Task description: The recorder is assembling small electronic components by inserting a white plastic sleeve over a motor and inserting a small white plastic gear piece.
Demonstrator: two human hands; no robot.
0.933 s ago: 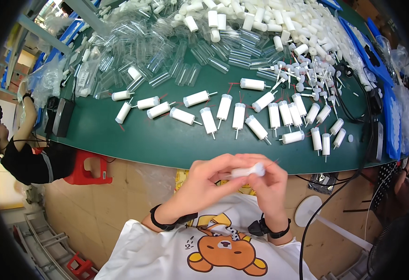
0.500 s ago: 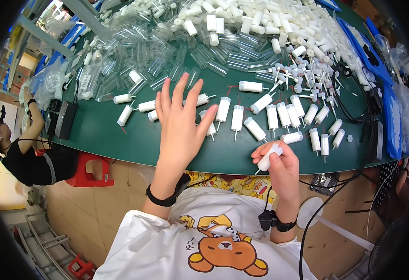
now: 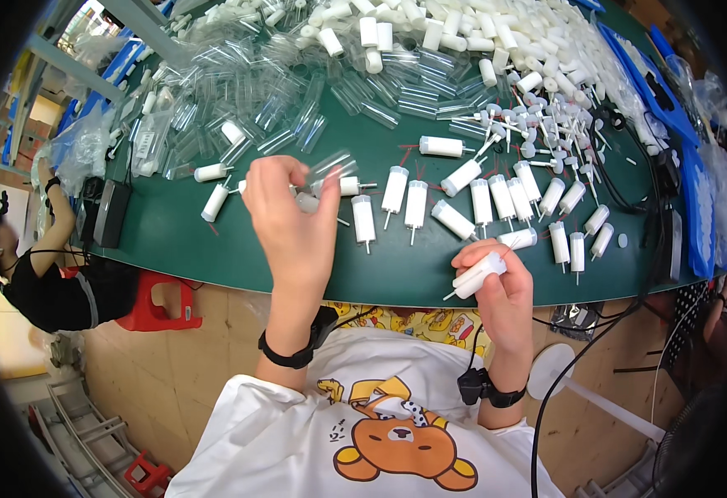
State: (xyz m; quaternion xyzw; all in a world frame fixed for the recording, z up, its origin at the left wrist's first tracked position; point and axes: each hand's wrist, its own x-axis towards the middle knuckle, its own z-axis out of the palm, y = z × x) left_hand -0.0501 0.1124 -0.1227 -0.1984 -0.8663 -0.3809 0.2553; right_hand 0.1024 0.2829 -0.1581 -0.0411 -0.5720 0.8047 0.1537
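A short clear plastic tube (image 3: 335, 168), slightly blurred, is pinched between the thumb and fingers of my left hand (image 3: 291, 228) above the table's middle left. My right hand (image 3: 506, 300) holds a white foam cylinder (image 3: 479, 276) by the near edge; its thin white stem points down to the left and a fine wire shows at its other end. Just beyond the right hand lies a similar capped white cylinder (image 3: 518, 239). Several more capped cylinders with stems, such as one (image 3: 364, 220) between my hands, are spread over the green table (image 3: 239, 259).
Clear tubes (image 3: 239, 91) are heaped at the far left, plain white foam cylinders (image 3: 496, 33) at the far middle. Small capped stems with red wires (image 3: 537, 133) and black cables (image 3: 629, 158) lie right. Blue trays (image 3: 695, 207) line the right edge. Another person (image 3: 44, 270) works at left.
My left hand has gone from spread fingers to a pinch on a clear tube, drawing back toward me and slightly left. My right hand stays nearly in place, still holding the white foam cylinder.
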